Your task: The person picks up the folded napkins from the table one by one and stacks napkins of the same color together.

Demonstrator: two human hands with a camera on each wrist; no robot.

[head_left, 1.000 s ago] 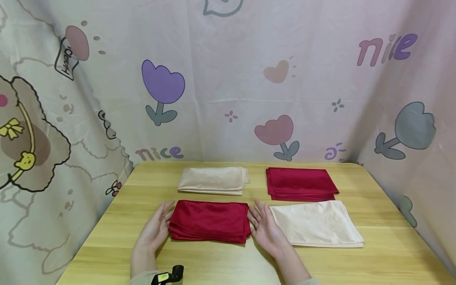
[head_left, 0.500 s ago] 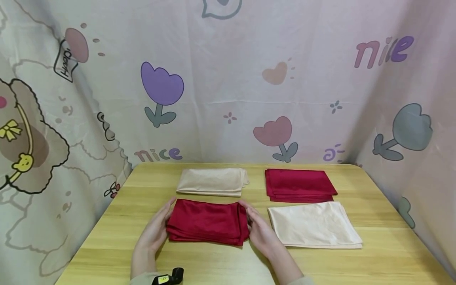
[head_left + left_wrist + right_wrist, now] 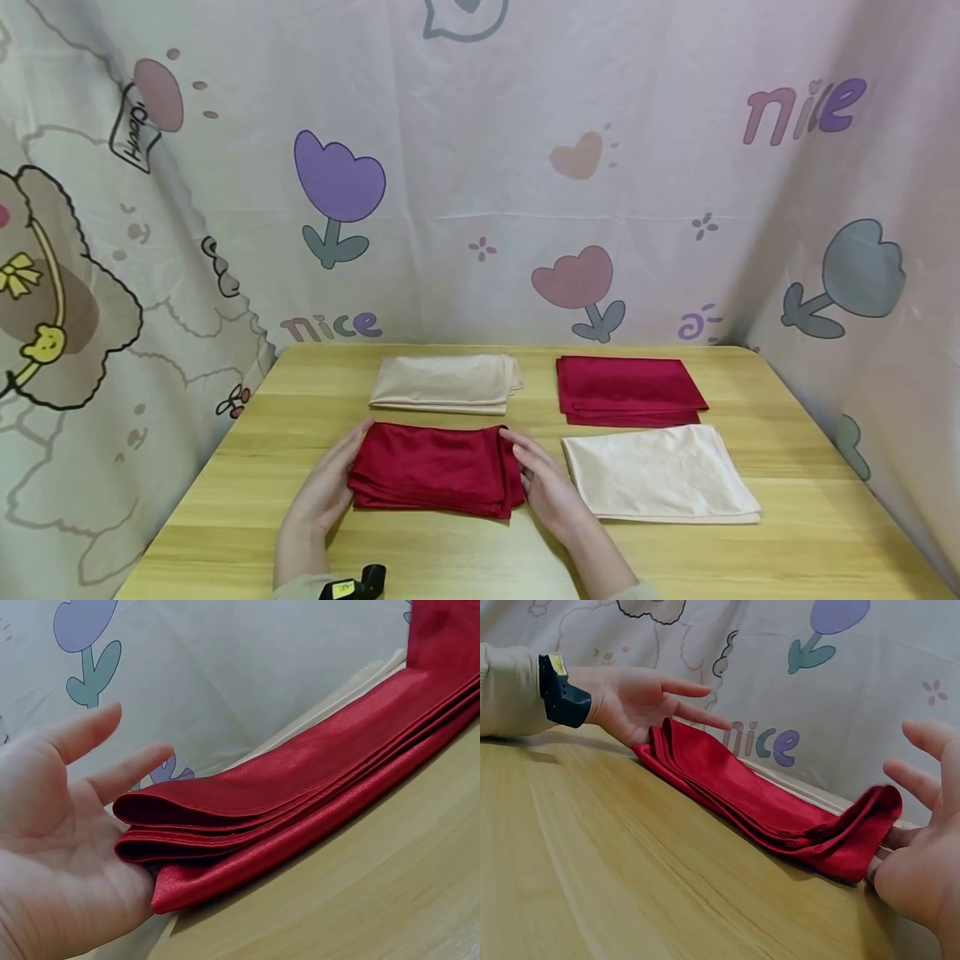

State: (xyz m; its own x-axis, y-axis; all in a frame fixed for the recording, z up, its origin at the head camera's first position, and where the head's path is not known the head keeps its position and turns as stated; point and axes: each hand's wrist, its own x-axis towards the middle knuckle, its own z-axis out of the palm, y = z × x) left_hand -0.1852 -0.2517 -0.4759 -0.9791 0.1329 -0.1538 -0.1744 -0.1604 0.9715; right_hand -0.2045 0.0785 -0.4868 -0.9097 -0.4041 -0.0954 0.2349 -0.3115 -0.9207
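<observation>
Head view: fingers extended, left hand [image 3: 322, 490] and right hand [image 3: 553, 492] touch the near-left rectangular red satin cloth [image 3: 433, 468]; folding seems mostly done, its right end not yet flat.

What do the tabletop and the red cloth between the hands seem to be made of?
Tabletop: wood or wood-look laminate, smooth, judging by its pale, streaky grain; I can't tell which.
Red cloth: probably a thin, satin-like fabric, smooth and shiny, going by the sheen along its soft folds; silk or synthetic stays open.
</observation>
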